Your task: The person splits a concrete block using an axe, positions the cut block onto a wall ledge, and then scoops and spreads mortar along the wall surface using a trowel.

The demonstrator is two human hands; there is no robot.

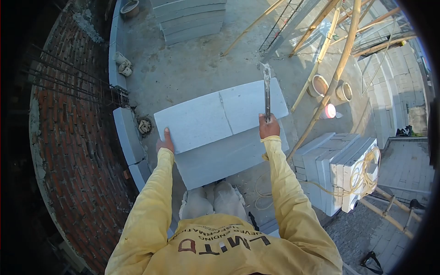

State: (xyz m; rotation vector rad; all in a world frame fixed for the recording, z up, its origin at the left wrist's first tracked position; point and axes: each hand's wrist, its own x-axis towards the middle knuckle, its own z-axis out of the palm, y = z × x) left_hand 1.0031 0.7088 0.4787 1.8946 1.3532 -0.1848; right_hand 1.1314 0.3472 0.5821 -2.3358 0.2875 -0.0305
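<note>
A long pale-grey building block (pixel 197 119) lies across in front of me, with a thin dark line running over its top face. Under it, nearer my knees, shows a second grey block (pixel 220 160). My left hand (pixel 165 143) grips the upper block's left end, thumb on top and the other fingers mostly hidden. Over the right part of the block, my right hand (pixel 269 127) is closed around a long, narrow metal tool (pixel 267 91) that points away from me. Its far end is crusted with pale material; its exact kind is unclear.
A brick wall (pixel 78 137) rises at left beside a low row of blocks (pixel 127 133). More blocks are stacked at the back (pixel 190 20) and at right (pixel 327 160), the latter with a yellow hose (pixel 364 174). Bamboo poles (pixel 337 73) and buckets (pixel 319 85) stand at back right.
</note>
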